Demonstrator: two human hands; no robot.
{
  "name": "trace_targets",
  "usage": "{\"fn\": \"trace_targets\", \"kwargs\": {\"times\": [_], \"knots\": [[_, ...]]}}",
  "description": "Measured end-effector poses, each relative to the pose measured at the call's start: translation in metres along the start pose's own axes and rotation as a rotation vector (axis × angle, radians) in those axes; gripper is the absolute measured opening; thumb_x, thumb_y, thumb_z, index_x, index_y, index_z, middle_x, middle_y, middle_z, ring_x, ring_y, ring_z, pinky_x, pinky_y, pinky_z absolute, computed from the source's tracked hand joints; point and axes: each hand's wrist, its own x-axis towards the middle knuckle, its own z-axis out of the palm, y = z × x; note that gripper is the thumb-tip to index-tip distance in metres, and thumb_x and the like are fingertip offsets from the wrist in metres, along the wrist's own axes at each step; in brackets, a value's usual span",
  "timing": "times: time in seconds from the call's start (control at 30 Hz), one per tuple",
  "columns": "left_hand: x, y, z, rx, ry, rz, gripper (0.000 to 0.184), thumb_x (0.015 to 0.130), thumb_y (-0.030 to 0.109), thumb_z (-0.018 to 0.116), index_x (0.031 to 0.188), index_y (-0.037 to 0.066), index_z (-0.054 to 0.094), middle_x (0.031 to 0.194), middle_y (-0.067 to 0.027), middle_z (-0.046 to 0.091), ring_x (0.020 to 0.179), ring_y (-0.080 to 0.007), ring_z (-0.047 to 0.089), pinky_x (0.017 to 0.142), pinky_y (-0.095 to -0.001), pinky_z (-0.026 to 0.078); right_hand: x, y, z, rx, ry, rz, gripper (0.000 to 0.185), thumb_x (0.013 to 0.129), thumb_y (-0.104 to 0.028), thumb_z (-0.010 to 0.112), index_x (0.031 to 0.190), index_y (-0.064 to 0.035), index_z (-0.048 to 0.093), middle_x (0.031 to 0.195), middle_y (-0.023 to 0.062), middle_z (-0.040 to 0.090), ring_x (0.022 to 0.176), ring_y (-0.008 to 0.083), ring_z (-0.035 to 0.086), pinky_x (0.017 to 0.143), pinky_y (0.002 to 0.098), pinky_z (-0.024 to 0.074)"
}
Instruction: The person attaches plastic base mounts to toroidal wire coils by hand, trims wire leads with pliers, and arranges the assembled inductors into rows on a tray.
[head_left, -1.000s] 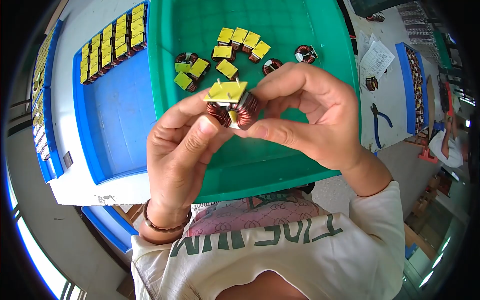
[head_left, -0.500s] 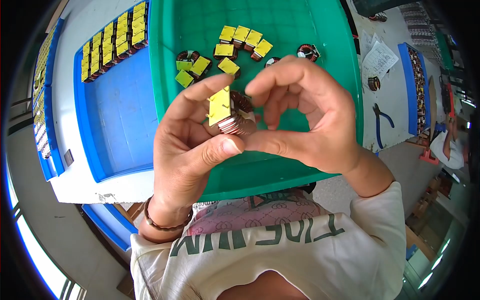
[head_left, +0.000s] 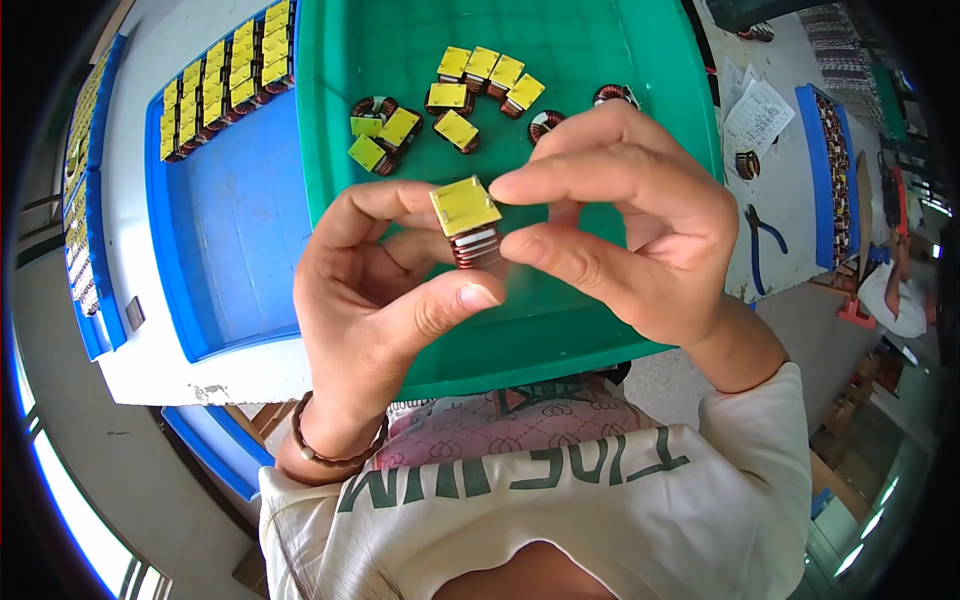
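Note:
A toroidal coil (head_left: 468, 222) with copper windings and a square yellow base plate is held up over the green tray (head_left: 400, 375), its plate facing up. My left hand (head_left: 365, 270) pinches it from the left, thumb below and index finger behind the plate. From the right, my right hand (head_left: 640, 220) closes on it with the index finger at the plate's corner and the thumb by the windings. Behind my hands lie several similar coils (head_left: 456, 132) with yellow plates. A bare coil (head_left: 545, 124) rests near my right fingers, and another is partly hidden by them.
At left, a blue tray (head_left: 230, 250) holds rows of yellow-plated coils (head_left: 240, 75). More filled blue trays (head_left: 80, 250) stand further left. On the right are blue-handled pliers (head_left: 756, 250), papers (head_left: 758, 120) and a blue tray of coils (head_left: 835, 180). A person (head_left: 895, 300) is at far right.
The coil has been turned so its yellow plate now faces up instead of left. My right index finger and thumb have moved in onto the coil.

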Motion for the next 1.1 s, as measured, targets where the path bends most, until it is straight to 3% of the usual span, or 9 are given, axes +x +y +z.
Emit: {"fn": "trace_targets", "kwargs": {"times": [0.17, 0.53, 0.67, 0.87, 1.0, 1.1], "knots": [[-0.001, -0.002, 0.004, 0.200, 0.042, 0.081, 0.049, 0.065, 0.005, 0.080, 0.103, -0.003, 0.051, 0.091, -0.0131, 0.062, 0.073, -0.0184, 0.062, 0.070, -0.0253, 0.052, -0.002, -0.003, 0.001, -0.072, -0.049, -0.020, 0.021, 0.069, 0.001, 0.073, 0.089, -0.0010, 0.067, 0.087, 0.0070, 0.055, 0.064, 0.0107, 0.046, 0.056, 0.0203, 0.0400], [-0.002, -0.006, 0.003, 0.405, 0.004, 0.142, 0.044, 0.065, -0.003, 0.077, 0.101, -0.003, 0.051, 0.088, -0.0121, 0.062, 0.075, -0.0172, 0.061, 0.072, -0.0254, 0.052, -0.001, 0.003, 0.009, -0.301, 0.018, -0.246, 0.007, 0.076, 0.000, 0.064, 0.083, -0.0009, 0.063, 0.082, 0.0064, 0.053, 0.062, 0.0126, 0.043, 0.053, 0.0217, 0.0369], [-0.002, -0.005, 0.005, 0.269, 0.013, 0.051, 0.045, 0.066, -0.004, 0.076, 0.103, -0.003, 0.050, 0.089, -0.0130, 0.062, 0.075, -0.0175, 0.062, 0.072, -0.0257, 0.052, 0.001, -0.001, 0.004, -0.129, -0.071, -0.059, 0.001, 0.080, -0.001, 0.057, 0.081, -0.0005, 0.057, 0.081, 0.0063, 0.052, 0.060, 0.0129, 0.042, 0.052, 0.0212, 0.0358], [-0.001, 0.000, 0.007, 0.160, 0.013, -0.048, 0.045, 0.067, 0.000, 0.075, 0.104, -0.003, 0.050, 0.090, -0.0138, 0.062, 0.074, -0.0188, 0.062, 0.072, -0.0264, 0.052, -0.002, -0.004, 0.008, -0.109, -0.006, -0.004, 0.001, 0.082, -0.001, 0.054, 0.082, -0.0004, 0.054, 0.080, 0.0064, 0.051, 0.061, 0.0124, 0.041, 0.054, 0.0208, 0.0359], [-0.001, 0.001, 0.003, 0.001, -0.020, -0.116, 0.044, 0.069, -0.007, 0.073, 0.106, -0.003, 0.049, 0.093, -0.0157, 0.064, 0.082, -0.0182, 0.062, 0.072, -0.0250, 0.052, 0.000, -0.012, 0.007, 0.219, 0.212, 0.298, 0.005, 0.085, -0.003, 0.052, 0.082, -0.0003, 0.055, 0.080, 0.0061, 0.050, 0.060, 0.0113, 0.040, 0.055, 0.0200, 0.0357], [0.000, 0.001, 0.002, -0.012, -0.026, -0.102, 0.045, 0.069, -0.008, 0.072, 0.107, -0.003, 0.049, 0.092, -0.0154, 0.064, 0.082, -0.0185, 0.063, 0.072, -0.0245, 0.052, 0.002, -0.012, 0.003, 0.144, 0.144, 0.240, 0.008, 0.087, -0.004, 0.050, 0.082, 0.0001, 0.055, 0.080, 0.0064, 0.050, 0.060, 0.0107, 0.040, 0.055, 0.0198, 0.0358]]}}
